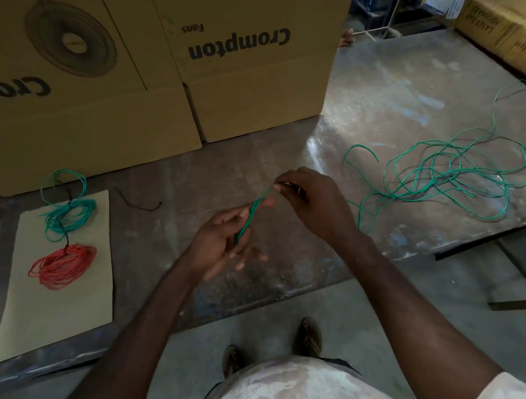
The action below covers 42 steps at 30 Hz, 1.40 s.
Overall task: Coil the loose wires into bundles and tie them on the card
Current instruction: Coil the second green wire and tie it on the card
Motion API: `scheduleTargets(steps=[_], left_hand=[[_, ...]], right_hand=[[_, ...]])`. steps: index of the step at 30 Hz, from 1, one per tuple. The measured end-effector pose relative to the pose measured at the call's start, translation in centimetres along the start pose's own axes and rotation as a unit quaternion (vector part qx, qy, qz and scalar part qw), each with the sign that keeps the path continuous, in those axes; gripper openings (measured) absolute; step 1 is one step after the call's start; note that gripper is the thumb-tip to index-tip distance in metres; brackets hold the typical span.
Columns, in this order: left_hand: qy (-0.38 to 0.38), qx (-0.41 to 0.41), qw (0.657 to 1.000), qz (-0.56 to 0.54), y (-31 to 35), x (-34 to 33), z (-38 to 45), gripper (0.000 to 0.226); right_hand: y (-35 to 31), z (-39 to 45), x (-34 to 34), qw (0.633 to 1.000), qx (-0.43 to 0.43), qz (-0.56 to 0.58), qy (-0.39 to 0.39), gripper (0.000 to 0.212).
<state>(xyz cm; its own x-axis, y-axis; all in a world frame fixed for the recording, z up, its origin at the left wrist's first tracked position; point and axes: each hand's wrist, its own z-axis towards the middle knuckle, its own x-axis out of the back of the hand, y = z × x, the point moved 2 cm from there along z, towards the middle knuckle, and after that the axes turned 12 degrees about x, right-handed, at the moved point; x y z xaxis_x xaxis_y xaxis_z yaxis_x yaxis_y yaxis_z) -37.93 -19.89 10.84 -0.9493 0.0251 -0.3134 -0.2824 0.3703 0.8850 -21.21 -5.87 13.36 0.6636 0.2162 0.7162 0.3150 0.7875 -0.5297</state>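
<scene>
Where hands [270, 214] pinch green wire [250, 217], grip blurred.

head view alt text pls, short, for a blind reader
Two hands, left hand and right hand, hold a green wire over a metal table; its loose tangle lies to the right. Left, green coil and red coil sit on a card.

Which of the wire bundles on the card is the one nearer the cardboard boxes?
The green bundle. It lies at the card's far end, by the boxes; the red bundle sits closer to the person.

2 bundles [65, 242] on card [54, 317] left; loose wire [455, 180] right, apparently tangled
</scene>
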Motion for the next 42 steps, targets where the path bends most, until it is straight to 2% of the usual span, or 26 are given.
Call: scheduleTargets(steps=[2,4,6,9,13,15,17,18,20,22,23,25,27,28,30,32,37,42], left_hand=[[-0.025,-0.022,0.997,-0.068,1.0,-0.8,-0.6,0.048],[-0.022,-0.058,0.99,-0.124,2.1,-1.2,-0.7,0.049],[0.009,-0.105,0.981,-0.165,3.1,-1.2,-0.5,0.05],[0.061,-0.169,0.964,-0.197,4.7,-0.3,0.4,0.05],[0.127,-0.21,0.95,-0.195,6.3,1.6,1.9,0.049],[0.171,-0.219,0.952,-0.132,6.4,2.5,2.7,0.049],[0.231,-0.2,0.952,-0.007,5.6,3.4,3.6,0.049],[0.259,-0.181,0.946,0.074,5.0,3.7,3.9,0.048],[0.308,-0.127,0.91,0.248,2.8,4.3,4.5,0.038],[0.311,-0.059,0.883,0.347,0.0,4.5,4.8,0.027],[0.285,-0.033,0.889,0.356,-1.2,4.2,4.8,0.023],[0.202,0.009,0.936,0.289,-3.1,3.2,4.7,0.021],[0.137,0.053,0.98,0.132,-4.4,2.3,4.3,0.026],[0.111,0.064,0.991,0.046,-4.7,1.9,3.9,0.029],[0.071,0.075,0.992,-0.073,-4.7,1.3,3.2,0.031],[0.034,0.089,0.986,-0.134,-4.3,1.0,2.5,0.035],[-0.006,0.085,0.973,-0.215,-2.9,1.6,1.5,0.048],[0.011,0.054,0.965,-0.257,-2.2,2.8,1.8,0.049]], right_hand=[[-0.2,-0.3,-1.0,0.998,-0.02,0.04,0.041,0.015],[-0.5,-0.8,-2.1,0.994,-0.034,0.093,0.042,0.017],[-0.9,-1.2,-3.3,0.991,-0.034,0.127,0.011,0.024],[-1.3,-1.7,-5.4,0.989,-0.028,0.132,-0.054,0.046],[-2.7,-3.0,-7.2,0.98,0.011,0.149,-0.135,0.057],[-3.3,-3.5,-7.2,0.977,0.046,0.152,-0.145,0.047],[-3.4,-3.5,-7.0,0.975,0.072,0.149,-0.148,0.035],[-3.3,-3.5,-6.9,0.974,0.073,0.143,-0.16,0.032],[-2.9,-3.4,-6.7,0.974,0.052,0.12,-0.183,0.023],[-2.4,-3.0,-6.1,0.979,0.051,0.105,-0.165,0.015],[-2.1,-2.8,-5.6,0.983,0.052,0.099,-0.149,0.012],[-1.2,-2.4,-4.6,0.987,0.055,0.085,-0.125,0.012],[-0.2,-2.2,-4.0,0.989,0.055,0.076,-0.11,0.014],[0.3,-2.2,-3.9,0.991,0.053,0.074,-0.102,0.013],[1.1,-2.2,-4.0,0.992,0.042,0.08,-0.084,0.011],[1.8,-2.2,-4.1,0.993,0.027,0.095,-0.065,0.009],[2.0,-2.6,-4.5,0.997,0.004,0.079,-0.002,0.018],[3.5,-4.3,-4.2,0.991,-0.097,0.015,0.087,0.021]])
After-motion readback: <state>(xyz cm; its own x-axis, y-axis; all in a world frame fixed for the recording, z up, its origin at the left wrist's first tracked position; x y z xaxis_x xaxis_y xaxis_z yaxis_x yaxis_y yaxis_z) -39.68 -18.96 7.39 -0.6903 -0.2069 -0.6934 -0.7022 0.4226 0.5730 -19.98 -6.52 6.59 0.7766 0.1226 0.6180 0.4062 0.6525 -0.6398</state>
